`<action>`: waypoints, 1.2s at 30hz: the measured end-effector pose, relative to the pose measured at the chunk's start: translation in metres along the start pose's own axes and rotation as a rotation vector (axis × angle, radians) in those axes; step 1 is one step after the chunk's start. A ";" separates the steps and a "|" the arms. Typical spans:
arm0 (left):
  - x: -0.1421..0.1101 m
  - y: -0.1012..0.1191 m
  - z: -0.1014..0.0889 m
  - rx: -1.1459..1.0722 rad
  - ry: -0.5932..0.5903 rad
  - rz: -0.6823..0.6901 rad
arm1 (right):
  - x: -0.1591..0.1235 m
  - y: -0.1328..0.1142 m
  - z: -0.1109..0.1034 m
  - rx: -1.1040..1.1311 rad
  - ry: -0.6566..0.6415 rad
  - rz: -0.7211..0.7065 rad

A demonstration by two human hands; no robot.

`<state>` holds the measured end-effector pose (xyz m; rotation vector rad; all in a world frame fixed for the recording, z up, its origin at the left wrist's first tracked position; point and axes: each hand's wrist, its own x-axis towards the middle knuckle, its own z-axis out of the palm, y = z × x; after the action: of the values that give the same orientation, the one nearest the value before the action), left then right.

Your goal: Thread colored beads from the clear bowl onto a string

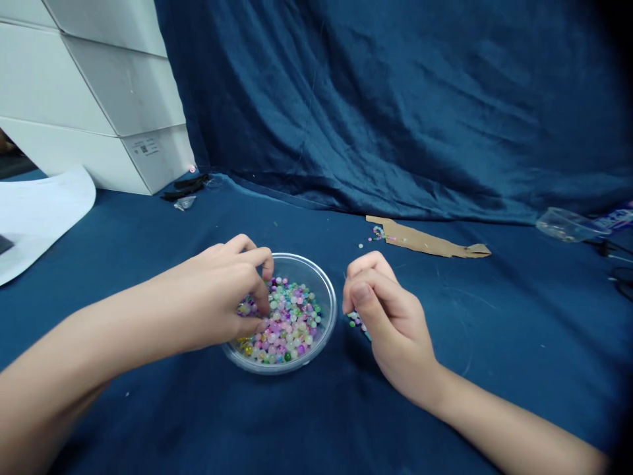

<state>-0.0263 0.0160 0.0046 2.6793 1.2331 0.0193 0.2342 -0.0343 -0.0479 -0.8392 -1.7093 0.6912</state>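
the left hand (217, 297) arches over the rim of a clear plastic bowl (324, 297), its fingertips (262, 307) down among round beads (289, 326) of pink, lilac, green and white. those fingers cover the beads beneath them, so whether they have hold of any cannot be made out. the right hand (390, 323) is just right of the bowl, not touching it, fingers curled around a short strand of beads (357, 322), mostly hidden, with teal and lilac showing. beyond, a torn cardboard strip (430, 241) and small beads (378, 232) lie on dark blue cloth (148, 396); a clear plastic object (568, 224) at far right is too blurred to identify.
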 end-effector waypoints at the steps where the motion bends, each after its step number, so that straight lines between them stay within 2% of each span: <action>1: 0.000 0.002 -0.001 0.013 0.011 -0.006 | 0.000 0.000 0.000 0.001 -0.006 0.006; 7: 0.002 0.013 -0.002 0.044 0.019 -0.061 | -0.001 0.000 0.000 0.010 -0.030 0.011; 13: 0.004 0.012 -0.002 0.086 -0.038 -0.072 | -0.001 0.001 0.000 0.016 -0.034 -0.012; 18: 0.005 0.010 -0.001 0.051 -0.019 -0.055 | -0.001 0.002 0.001 0.027 -0.047 -0.006; 22: 0.004 0.000 0.005 -0.040 -0.015 0.002 | 0.000 0.001 0.001 0.030 -0.051 -0.003; 24: 0.005 -0.004 0.006 -0.073 0.088 0.053 | 0.000 0.002 0.000 0.031 -0.054 -0.010; 27: 0.007 -0.002 0.004 -0.108 0.356 0.142 | -0.002 0.003 0.000 0.081 -0.067 -0.036; 29: 0.008 0.004 0.002 -0.247 0.439 0.218 | -0.005 0.005 0.000 0.156 -0.095 -0.021; 30: 0.009 0.008 0.002 -0.358 0.439 0.246 | -0.006 0.006 0.000 0.197 -0.113 0.002; 33: 0.010 0.019 0.003 -0.714 0.380 0.231 | -0.011 0.007 0.000 0.271 -0.182 0.071; 36: 0.010 0.025 0.008 -0.962 0.331 0.180 | -0.012 0.006 0.000 0.265 -0.212 0.055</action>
<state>-0.0005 0.0060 0.0008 1.9363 0.7386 0.8683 0.2376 -0.0407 -0.0592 -0.6467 -1.7364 1.0501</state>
